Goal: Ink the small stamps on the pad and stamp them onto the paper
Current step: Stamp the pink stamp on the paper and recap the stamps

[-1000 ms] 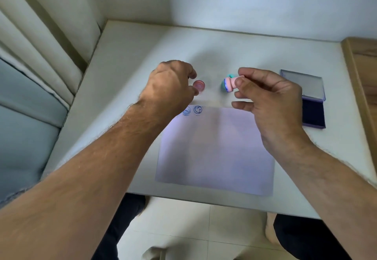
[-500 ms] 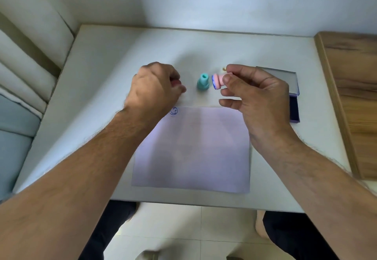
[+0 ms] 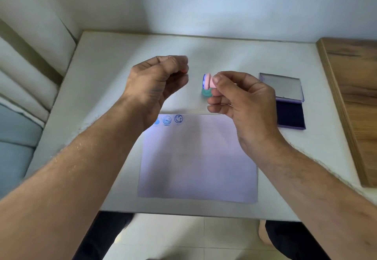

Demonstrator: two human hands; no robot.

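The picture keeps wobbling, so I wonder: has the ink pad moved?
No. The ink pad still lies just right of the paper's far right corner; only the camera shifted.

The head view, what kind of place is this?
Probably a home room corner: a small white table against plain walls, pale curtains beside it, tiled floor below.

table: I see white top (image 3: 114,80), set in wall corner
right: wooden surface (image 3: 355,96) beside table
left: cushions (image 3: 18,88)
floor: pale tiles (image 3: 175,237)
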